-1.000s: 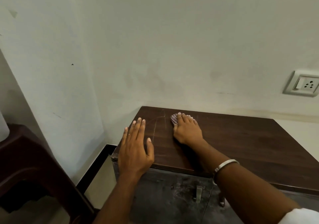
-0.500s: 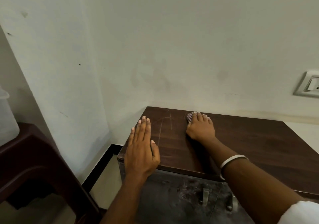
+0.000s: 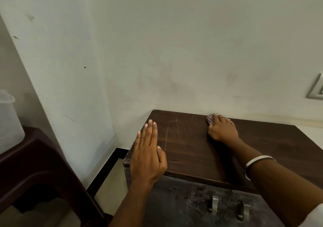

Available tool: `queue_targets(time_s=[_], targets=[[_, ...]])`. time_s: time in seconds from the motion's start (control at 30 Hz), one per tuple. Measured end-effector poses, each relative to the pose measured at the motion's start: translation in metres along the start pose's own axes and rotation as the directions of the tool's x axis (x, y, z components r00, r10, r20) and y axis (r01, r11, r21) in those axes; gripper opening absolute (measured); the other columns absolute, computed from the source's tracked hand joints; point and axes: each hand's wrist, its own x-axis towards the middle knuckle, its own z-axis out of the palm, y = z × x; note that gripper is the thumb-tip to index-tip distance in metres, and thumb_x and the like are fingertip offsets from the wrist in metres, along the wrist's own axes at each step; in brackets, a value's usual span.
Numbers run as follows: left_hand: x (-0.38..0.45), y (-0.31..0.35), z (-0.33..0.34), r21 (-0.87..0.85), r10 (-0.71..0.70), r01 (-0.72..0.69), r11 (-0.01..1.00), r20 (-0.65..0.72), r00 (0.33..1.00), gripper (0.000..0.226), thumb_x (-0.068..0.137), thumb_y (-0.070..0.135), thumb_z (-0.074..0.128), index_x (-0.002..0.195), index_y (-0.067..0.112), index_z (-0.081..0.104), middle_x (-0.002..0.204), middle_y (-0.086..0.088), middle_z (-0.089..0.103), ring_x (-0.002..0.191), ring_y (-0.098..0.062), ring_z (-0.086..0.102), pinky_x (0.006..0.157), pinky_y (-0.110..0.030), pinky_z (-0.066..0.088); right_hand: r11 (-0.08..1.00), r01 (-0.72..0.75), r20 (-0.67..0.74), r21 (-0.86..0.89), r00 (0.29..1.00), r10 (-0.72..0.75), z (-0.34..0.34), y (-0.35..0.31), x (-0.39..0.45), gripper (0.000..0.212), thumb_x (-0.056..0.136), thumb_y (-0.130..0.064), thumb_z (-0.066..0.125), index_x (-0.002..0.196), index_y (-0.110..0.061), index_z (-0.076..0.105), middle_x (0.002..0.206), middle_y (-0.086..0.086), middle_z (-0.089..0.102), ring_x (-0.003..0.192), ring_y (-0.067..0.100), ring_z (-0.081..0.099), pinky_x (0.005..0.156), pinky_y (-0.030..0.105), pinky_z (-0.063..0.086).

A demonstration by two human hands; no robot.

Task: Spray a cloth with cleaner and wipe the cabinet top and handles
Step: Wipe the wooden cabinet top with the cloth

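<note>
The cabinet has a dark brown wooden top and a scuffed grey metal front with two metal handles. My right hand lies over a small checked cloth and presses it onto the top near the back edge by the wall. Only a corner of the cloth shows at my fingertips. My left hand rests flat on the front left corner of the top, fingers straight and together. Faint streaks mark the wood between my hands. No spray bottle is in view.
A dark brown plastic stool stands at the left with a translucent container on it. White walls meet in a corner behind the cabinet. A wall socket is at the right edge. Black skirting runs along the floor.
My right hand has slid the cloth to the right along the back edge of the top. My left hand has stayed on the front left corner.
</note>
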Motion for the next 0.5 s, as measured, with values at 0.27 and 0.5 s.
queue_targets(time_s=[0.27, 0.5], targets=[[-0.003, 0.004, -0.004, 0.021, -0.001, 0.002, 1.000, -0.036, 0.999, 0.069, 0.089, 0.028, 0.023, 0.154, 0.013, 0.011, 0.163, 0.001, 0.006, 0.150, -0.010, 0.002, 0.122, -0.040, 0.011, 0.995, 0.102, -0.016, 0.013, 0.995, -0.102, 0.015, -0.057, -0.007, 0.059, 0.099, -0.035, 0.026, 0.152, -0.011, 0.017, 0.160, 0.010, 0.016, 0.148, 0.029, 0.012, 0.121, 0.043, 0.007], [-0.008, 0.010, -0.006, 0.018, -0.065, 0.068, 0.998, -0.114, 0.991, 0.072, 0.085, 0.026, 0.027, 0.154, 0.009, 0.013, 0.162, -0.004, 0.010, 0.150, -0.015, 0.006, 0.122, -0.044, 0.009, 0.973, 0.227, 0.003, 0.039, 0.974, -0.227, 0.015, -0.053, -0.001, 0.059, 0.098, -0.037, 0.027, 0.153, -0.015, 0.019, 0.160, 0.007, 0.020, 0.147, 0.024, 0.017, 0.121, 0.041, 0.010]])
